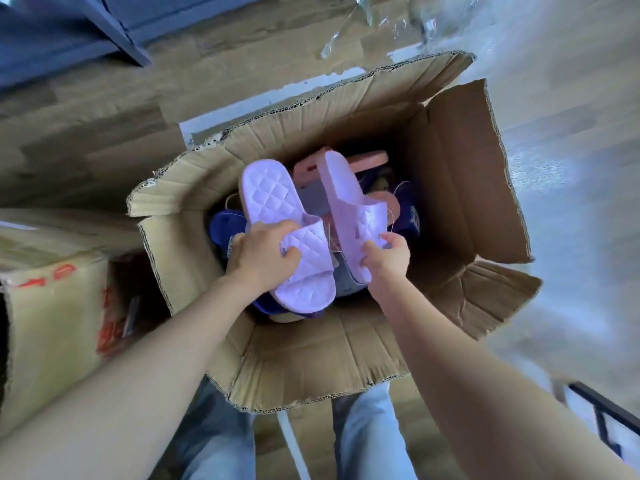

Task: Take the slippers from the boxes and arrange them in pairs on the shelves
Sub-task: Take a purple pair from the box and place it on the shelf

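Note:
An open cardboard box (457,188) stands on the floor below me with several slippers inside. My left hand (261,254) grips the quilted strap of a lilac slipper (270,199), sole bed facing up. My right hand (388,254) pinches the strap of a second lilac slipper (346,192), which is tilted on its side. Both slippers are held above the box's contents. Underneath lie pink slippers (367,161) and dark blue slippers (225,226), partly hidden.
A second cardboard box (52,317) with red markings sits at the left. Blue shelving (69,26) is at the top left, on a wooden floor. Crumpled clear plastic (381,19) lies beyond the box. A dark metal frame (602,410) shows at the lower right.

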